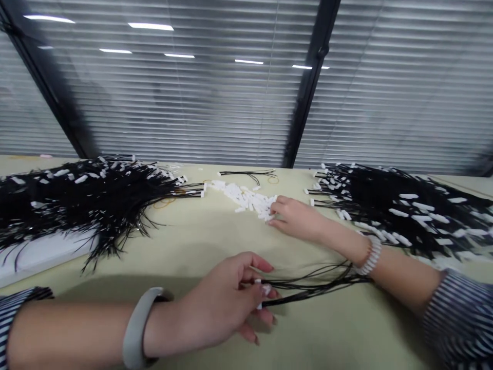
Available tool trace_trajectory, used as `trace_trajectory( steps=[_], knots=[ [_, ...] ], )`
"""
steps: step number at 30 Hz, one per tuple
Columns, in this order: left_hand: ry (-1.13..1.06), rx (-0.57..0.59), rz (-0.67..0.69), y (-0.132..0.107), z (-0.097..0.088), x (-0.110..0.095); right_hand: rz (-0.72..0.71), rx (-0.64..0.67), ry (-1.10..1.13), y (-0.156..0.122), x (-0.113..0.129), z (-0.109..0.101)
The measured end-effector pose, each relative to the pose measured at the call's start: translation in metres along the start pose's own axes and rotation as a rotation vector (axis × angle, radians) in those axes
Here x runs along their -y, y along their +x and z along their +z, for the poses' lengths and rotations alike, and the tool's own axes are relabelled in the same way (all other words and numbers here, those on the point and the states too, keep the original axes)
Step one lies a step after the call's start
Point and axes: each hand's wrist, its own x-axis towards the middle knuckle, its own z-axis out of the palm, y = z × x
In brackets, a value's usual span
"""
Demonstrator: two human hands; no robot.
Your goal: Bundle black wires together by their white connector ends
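Observation:
My left hand point(227, 303) is closed in a pinch on the white-tipped end of a thin bundle of black wires point(316, 282) that runs right across the table, under my right forearm. My right hand point(296, 218) reaches forward, its fingertips curled into a heap of small white plastic connectors point(246, 198) at the middle of the table; whether a connector is between the fingers is hidden. The left wrist carries a grey bangle and the right wrist a white beaded bracelet.
A large pile of black wires with white connector ends point(84, 195) lies at the left, partly over a white sheet point(42, 254). A similar pile point(400, 210) lies at the right. The pale yellow table point(200, 236) ends at a window with closed blinds point(192, 103).

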Motion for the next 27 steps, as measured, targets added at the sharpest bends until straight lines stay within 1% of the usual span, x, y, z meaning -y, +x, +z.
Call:
trace_trajectory(
  steps=[3, 5, 8, 10, 13, 16, 19, 22, 27],
  knots=[
    [0.072, -0.018, 0.074, 0.001, 0.001, 0.001, 0.025, -0.026, 0.054, -0.002, 0.0, 0.011],
    [0.118, -0.038, 0.127, 0.003, 0.0, 0.002, 0.047, -0.052, 0.115, -0.004, 0.002, 0.012],
    [0.126, -0.062, 0.16, 0.006, -0.002, 0.002, 0.094, -0.083, 0.253, -0.005, 0.006, 0.008],
    [0.107, -0.065, 0.167, 0.006, -0.003, 0.003, 0.117, -0.071, 0.388, -0.007, 0.011, 0.003],
    [0.094, -0.073, 0.168, 0.006, -0.004, 0.004, 0.103, -0.003, 0.615, -0.016, 0.025, -0.009],
    [0.105, -0.08, 0.175, 0.005, -0.004, 0.007, 0.073, 0.049, 0.775, -0.029, 0.044, -0.023],
    [0.126, -0.09, 0.194, 0.004, -0.003, 0.009, 0.088, 0.071, 0.925, -0.041, 0.06, -0.033],
    [0.126, -0.086, 0.204, 0.004, -0.003, 0.011, 0.13, 0.069, 0.972, -0.046, 0.069, -0.038],
    [0.157, -0.071, 0.236, 0.005, -0.003, 0.012, 0.133, -0.01, 0.965, -0.047, 0.078, -0.037]
  ],
)
